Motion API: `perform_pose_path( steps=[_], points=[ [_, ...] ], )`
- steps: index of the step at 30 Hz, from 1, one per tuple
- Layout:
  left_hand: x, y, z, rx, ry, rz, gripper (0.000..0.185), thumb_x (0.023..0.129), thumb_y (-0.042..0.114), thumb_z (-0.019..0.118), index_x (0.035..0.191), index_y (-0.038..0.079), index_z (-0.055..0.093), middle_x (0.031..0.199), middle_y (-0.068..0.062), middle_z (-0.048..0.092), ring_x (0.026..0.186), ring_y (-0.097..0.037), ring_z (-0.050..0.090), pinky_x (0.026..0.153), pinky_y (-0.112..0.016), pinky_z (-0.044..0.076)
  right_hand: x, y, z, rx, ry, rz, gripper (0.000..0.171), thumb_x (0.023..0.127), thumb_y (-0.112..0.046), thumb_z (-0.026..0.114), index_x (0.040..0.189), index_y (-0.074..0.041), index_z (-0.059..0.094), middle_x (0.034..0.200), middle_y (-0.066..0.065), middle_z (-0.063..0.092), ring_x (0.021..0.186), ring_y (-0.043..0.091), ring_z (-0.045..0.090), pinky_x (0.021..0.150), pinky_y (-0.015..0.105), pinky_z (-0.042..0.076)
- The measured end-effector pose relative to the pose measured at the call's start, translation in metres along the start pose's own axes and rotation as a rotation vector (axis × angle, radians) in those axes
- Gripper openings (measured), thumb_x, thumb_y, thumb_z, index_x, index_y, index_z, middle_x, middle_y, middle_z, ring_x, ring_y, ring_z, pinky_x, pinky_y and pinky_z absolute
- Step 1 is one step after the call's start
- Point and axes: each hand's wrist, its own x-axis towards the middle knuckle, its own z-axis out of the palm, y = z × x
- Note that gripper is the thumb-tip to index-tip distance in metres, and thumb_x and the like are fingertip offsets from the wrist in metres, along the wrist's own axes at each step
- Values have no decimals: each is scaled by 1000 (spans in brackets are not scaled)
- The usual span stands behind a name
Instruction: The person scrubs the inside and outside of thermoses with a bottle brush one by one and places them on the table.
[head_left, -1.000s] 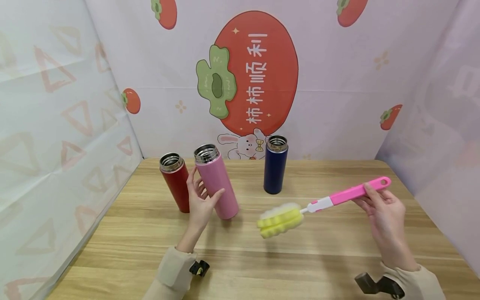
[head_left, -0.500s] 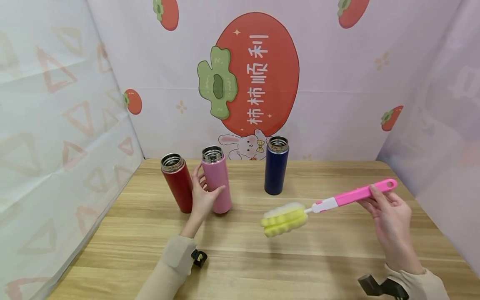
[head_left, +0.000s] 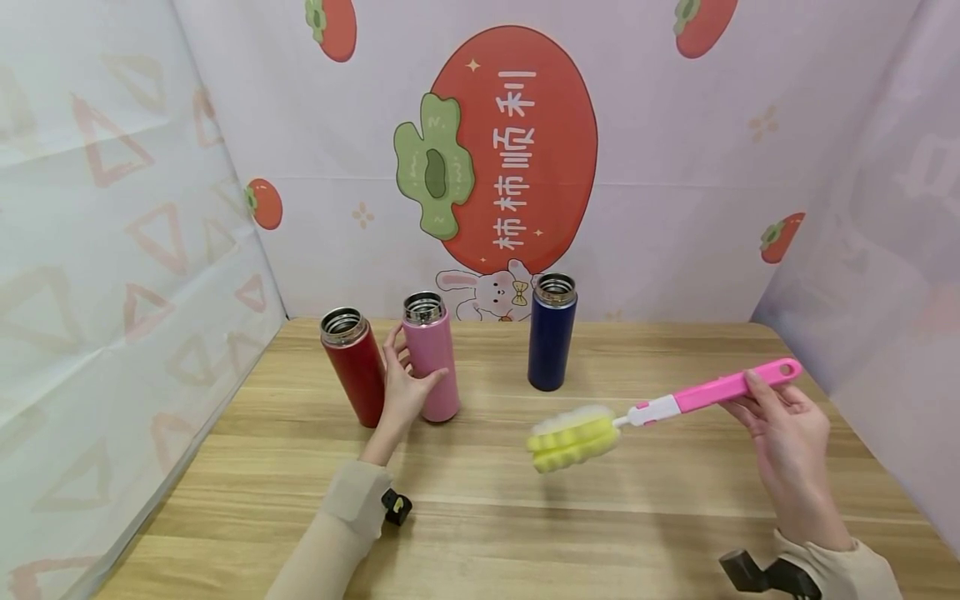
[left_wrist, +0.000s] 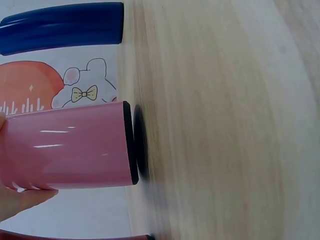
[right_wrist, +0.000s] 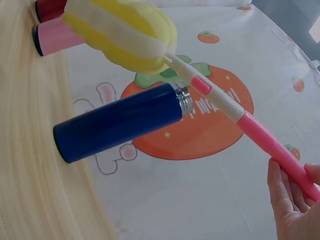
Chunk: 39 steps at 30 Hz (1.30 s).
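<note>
— What's nearest us?

— The right hand (head_left: 783,425), fingers curled round a ribbed pink plastic brush (head_left: 667,408) handle; its lumpy yellow sponge head hangs above the wood-grain desk (head_left: 525,517).

— And the other?

— The left hand (head_left: 401,387) wraps a glossy pink flask (head_left: 431,358), upright on the desk with its steel mouth open. A red flask (head_left: 352,365) stands just beside it, a navy flask (head_left: 551,332) farther back, before the persimmon backdrop (head_left: 513,142).
</note>
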Motion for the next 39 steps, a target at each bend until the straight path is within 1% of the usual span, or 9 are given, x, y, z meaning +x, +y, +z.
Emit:
perform_pose_path(
  steps=[4,13,17,20,24,30,34,36,39],
  points=[
    [-1,-3,-3,12,-3,32,95,65,-1,75,137,19,15,121,-17,37,96,-31,53,80,-40,45,-1,-1,2,2,6,17,15,85,8,48,91,9,62,79,19,65,72,25,65,67,32,50],
    [-6,2,-11,2,-77,-74,98,67,-4,73,138,19,9,129,-16,34,109,-36,47,92,-45,37,4,1,-10,-18,-3,9,15,84,7,51,95,11,60,81,20,64,74,26,65,70,32,49],
    [-9,4,-13,33,-81,-90,98,67,-2,73,137,17,8,129,-18,34,111,-37,46,94,-44,36,4,2,-11,-22,-4,19,15,84,6,51,95,11,60,81,20,64,75,26,65,70,32,49],
    [-11,4,-14,62,-83,-87,97,67,-2,73,137,13,8,130,-19,34,113,-38,44,95,-45,34,-1,-1,-3,-12,-4,35,14,84,6,50,92,9,62,80,18,65,73,24,65,68,31,50],
    [-14,5,-15,110,-51,-62,96,67,0,74,138,13,12,133,-19,33,118,-36,39,99,-45,30,-1,-1,-1,2,-10,26,14,85,8,49,91,9,62,78,18,65,71,25,65,67,32,50],
    [-29,14,-16,153,53,-41,80,72,10,72,136,9,23,130,-20,36,114,-36,42,96,-46,31,4,-1,-18,-9,-43,-18,16,85,8,47,95,12,59,81,21,64,73,26,65,71,33,49],
    [-45,39,-14,124,132,28,62,76,5,67,128,-1,33,119,-22,42,106,-39,46,90,-47,36,0,-6,-13,18,-46,-20,17,86,10,45,94,11,60,80,21,64,72,26,65,69,32,50],
    [-53,54,-12,110,166,104,51,77,0,64,121,-7,39,112,-25,45,101,-40,48,86,-48,38,-2,-9,-11,41,-46,-22,19,86,11,43,94,12,60,80,22,64,72,27,65,69,33,50],
    [-62,71,-5,107,192,268,39,75,-10,62,109,-13,45,101,-29,49,91,-40,51,77,-49,41,-3,-12,-10,64,-43,-21,19,86,11,42,94,12,60,79,22,64,71,27,65,68,33,50]
  ],
)
